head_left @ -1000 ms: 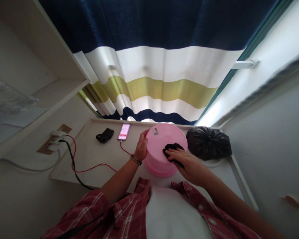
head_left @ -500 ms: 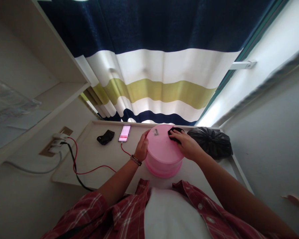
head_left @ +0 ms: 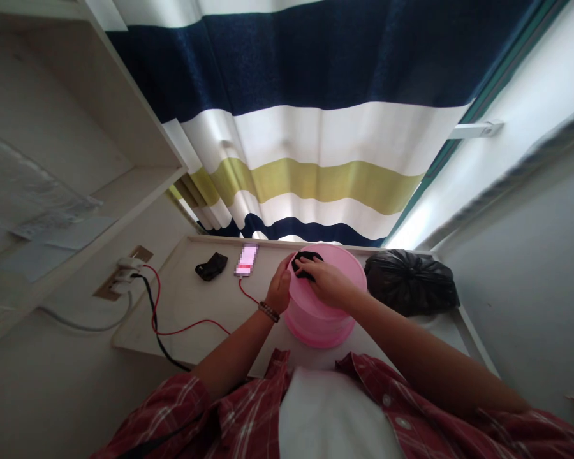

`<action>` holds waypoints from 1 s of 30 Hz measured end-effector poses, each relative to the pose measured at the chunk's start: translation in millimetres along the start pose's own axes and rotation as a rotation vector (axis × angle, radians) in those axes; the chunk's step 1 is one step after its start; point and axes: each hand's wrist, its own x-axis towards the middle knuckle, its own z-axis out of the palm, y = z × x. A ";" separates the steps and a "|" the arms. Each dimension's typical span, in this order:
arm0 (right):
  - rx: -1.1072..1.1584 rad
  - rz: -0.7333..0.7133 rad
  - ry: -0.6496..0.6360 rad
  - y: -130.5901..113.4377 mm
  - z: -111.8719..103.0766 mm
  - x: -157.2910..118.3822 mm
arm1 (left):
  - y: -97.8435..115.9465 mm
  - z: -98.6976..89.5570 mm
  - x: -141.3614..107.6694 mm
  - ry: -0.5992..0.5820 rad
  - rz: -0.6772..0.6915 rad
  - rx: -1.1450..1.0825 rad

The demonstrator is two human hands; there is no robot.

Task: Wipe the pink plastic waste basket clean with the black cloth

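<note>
A round pink container (head_left: pixel 323 328) with a pink lid (head_left: pixel 347 271) stands on the desk in front of me. My left hand (head_left: pixel 280 285) grips its left side near the lid's edge, partly hiding that edge. A bunched black cloth (head_left: pixel 300 262) lies flat against the left part of the lid. From above, my right hand (head_left: pixel 328 280) presses down on this cloth, its fingers bent over it. The label seen on the lid earlier is hidden now by the hand and cloth.
On the white desk (head_left: pixel 182 299) are a folded black item (head_left: pixel 212 266) and a phone (head_left: pixel 247 260) on a red cable (head_left: pixel 191 327). A tied black plastic bag (head_left: pixel 409 284) sits right of the container. Plugs fill a wall socket (head_left: pixel 124 274). A striped curtain (head_left: pixel 306 178) hangs behind.
My right hand has slid the black cloth from the lid's right side across to its left, over the label. My left hand keeps its hold. The whole view has shifted slightly.
</note>
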 end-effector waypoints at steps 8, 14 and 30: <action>0.082 -0.015 -0.116 -28.3 -17.4 -59.1 | -2.2 5.4 -1.4 0.019 -0.022 -0.022; 0.012 0.115 -0.152 -27.8 -39.1 -99.2 | -2.6 5.5 -1.1 0.007 -0.039 -0.035; -0.116 0.272 0.128 30.1 -22.7 -59.2 | -2.1 -0.4 1.1 -0.042 -0.067 -0.044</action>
